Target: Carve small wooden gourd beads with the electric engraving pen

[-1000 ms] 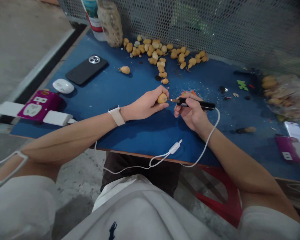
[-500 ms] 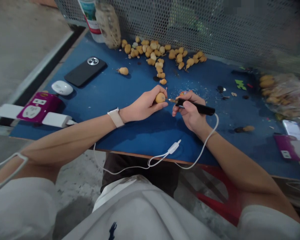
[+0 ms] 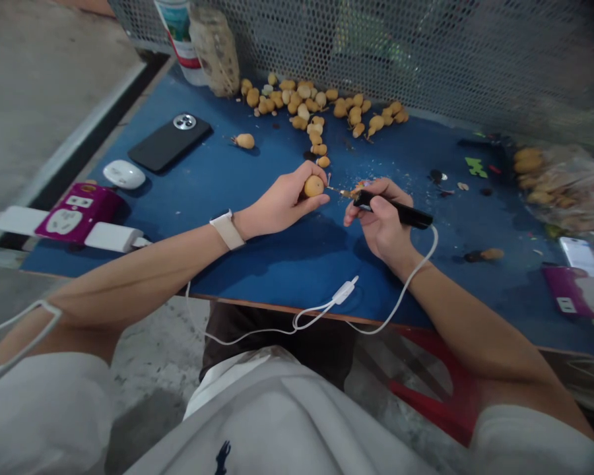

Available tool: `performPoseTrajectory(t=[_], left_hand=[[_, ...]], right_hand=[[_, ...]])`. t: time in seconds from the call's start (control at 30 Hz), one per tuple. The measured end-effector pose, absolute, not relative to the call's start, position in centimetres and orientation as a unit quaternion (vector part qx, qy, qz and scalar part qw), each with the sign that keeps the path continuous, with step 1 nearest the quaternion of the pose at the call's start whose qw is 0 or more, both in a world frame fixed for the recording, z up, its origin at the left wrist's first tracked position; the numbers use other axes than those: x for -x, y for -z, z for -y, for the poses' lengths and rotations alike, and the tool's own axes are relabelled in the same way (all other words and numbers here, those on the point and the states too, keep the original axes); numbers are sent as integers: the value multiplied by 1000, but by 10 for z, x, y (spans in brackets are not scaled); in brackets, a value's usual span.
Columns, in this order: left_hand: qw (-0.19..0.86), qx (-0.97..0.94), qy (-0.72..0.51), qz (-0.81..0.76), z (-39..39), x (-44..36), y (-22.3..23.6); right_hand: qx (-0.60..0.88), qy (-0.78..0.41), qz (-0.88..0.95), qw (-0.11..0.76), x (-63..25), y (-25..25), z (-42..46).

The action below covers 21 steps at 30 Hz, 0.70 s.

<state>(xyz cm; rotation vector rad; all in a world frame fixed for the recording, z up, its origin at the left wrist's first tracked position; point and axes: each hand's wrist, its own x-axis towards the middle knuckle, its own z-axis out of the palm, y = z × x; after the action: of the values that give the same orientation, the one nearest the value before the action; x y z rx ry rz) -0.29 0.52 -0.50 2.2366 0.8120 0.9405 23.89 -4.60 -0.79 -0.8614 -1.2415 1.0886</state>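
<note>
A small tan gourd [image 3: 313, 187] sits in my left hand [image 3: 280, 202], closed around it between the thumb and the fingers. A tiny dark spot shows on the gourd's side. My right hand [image 3: 389, 227] grips a black pen-shaped mini drill [image 3: 400, 210] with a brass collet and a thin bit. Its bit points left at the gourd, with a small gap between them. From the drill's back end runs a white cord [image 3: 422, 264] with an inline switch [image 3: 345, 292] near the table's front edge.
Many small gourds [image 3: 304, 99] lie along the back of the blue table [image 3: 257, 270], with pale dust near my hands. At left are a black phone [image 3: 171, 142], a white case [image 3: 123, 174] and a purple power strip [image 3: 82, 212]. A bag of gourds [image 3: 564, 188] stands right.
The drill has moved slightly right and its bit has come away from the gourd. My left hand has shifted a little left and up, and the gourd has turned.
</note>
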Motion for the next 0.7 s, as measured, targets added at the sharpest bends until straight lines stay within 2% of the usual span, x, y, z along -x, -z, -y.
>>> performPoseTrajectory(t=[0.7], left_hand=[[295,-849,-333,-285,-1,-1,5]], right_hand=[[369,-474,561,569,-250,20,41]])
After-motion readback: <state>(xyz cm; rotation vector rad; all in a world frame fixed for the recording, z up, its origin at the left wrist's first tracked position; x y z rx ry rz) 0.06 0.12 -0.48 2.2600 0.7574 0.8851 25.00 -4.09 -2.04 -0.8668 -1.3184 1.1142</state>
